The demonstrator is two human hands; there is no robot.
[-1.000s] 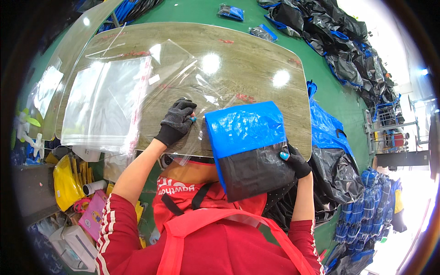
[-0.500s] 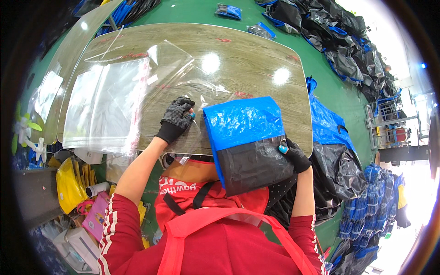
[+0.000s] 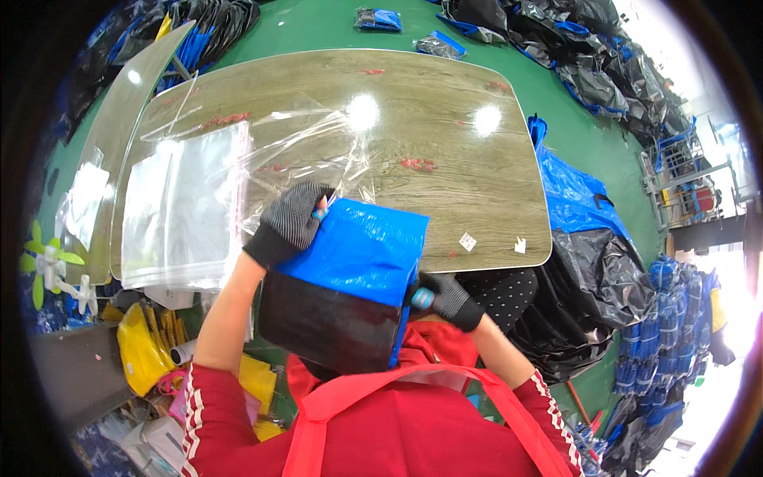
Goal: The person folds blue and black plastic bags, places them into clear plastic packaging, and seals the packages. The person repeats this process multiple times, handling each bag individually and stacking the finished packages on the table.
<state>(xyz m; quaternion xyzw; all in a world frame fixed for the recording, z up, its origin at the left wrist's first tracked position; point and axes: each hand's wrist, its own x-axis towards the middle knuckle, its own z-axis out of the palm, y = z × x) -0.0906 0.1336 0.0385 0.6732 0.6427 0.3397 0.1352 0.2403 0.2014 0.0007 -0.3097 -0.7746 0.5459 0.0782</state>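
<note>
A folded blue and black plastic-sheet bundle [image 3: 354, 246] tilts in front of my body, over the table's near edge. My left hand [image 3: 292, 224], in a dark grey knitted glove, is closed at its upper left corner, with thumb and fingertip pinching there. On the bundle's right edge my right hand [image 3: 449, 300], gloved alike, grips with the thumb along the side; its other fingers are partly hidden. A loose clear plastic bag [image 3: 318, 131] lies crumpled just beyond my left hand. Whether my left fingers also hold the clear film I cannot tell.
A stack of flat clear bags [image 3: 187, 203] lies on the left of the wood-grain table [image 3: 445, 119]. Two small white tags [image 3: 467, 241] are near its front edge. Blue and black sheeting [image 3: 588, 262] hangs at the right. Yellow bags [image 3: 143, 350] stand at lower left.
The bundle has moved left and toward my body and turned. My left hand has gone from the clear bag to the bundle's corner. My right hand has followed leftward, still on its edge.
</note>
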